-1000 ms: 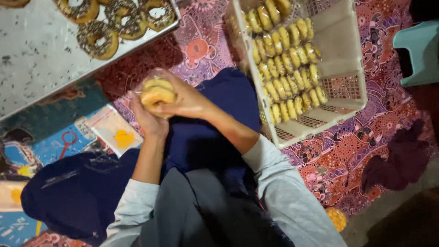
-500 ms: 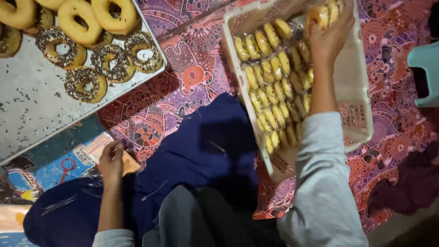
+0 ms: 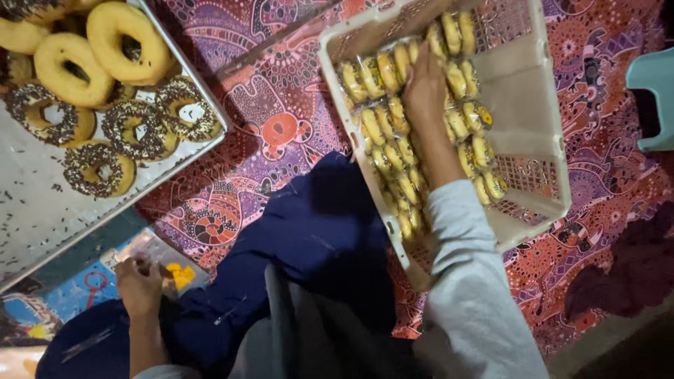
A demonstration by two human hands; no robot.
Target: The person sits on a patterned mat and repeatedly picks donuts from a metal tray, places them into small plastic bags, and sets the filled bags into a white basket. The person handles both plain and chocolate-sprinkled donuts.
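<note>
My right hand (image 3: 425, 84) reaches into a cream plastic basket (image 3: 533, 119) and lies palm down on rows of doughnuts wrapped in clear bags (image 3: 393, 140); I cannot see anything gripped in it. My left hand (image 3: 139, 284) is down by my knee, its fingers pinched on the top of a stack of clear plastic bags (image 3: 168, 263) that lies on the mat. A metal tray (image 3: 42, 217) at the upper left holds plain doughnuts (image 3: 126, 38) and chocolate-sprinkled doughnuts (image 3: 137, 130).
A patterned red and purple mat (image 3: 281, 126) covers the floor. My dark blue garment (image 3: 309, 238) fills the space between tray and basket. A pale teal stool (image 3: 653, 91) stands at the right edge. Loose sprinkles dot the bare part of the tray.
One second ago both hands held a bagged doughnut in front of me. My right hand carried it into the basket and now lies lower on the rows; my left hand dropped to the bag stack.
</note>
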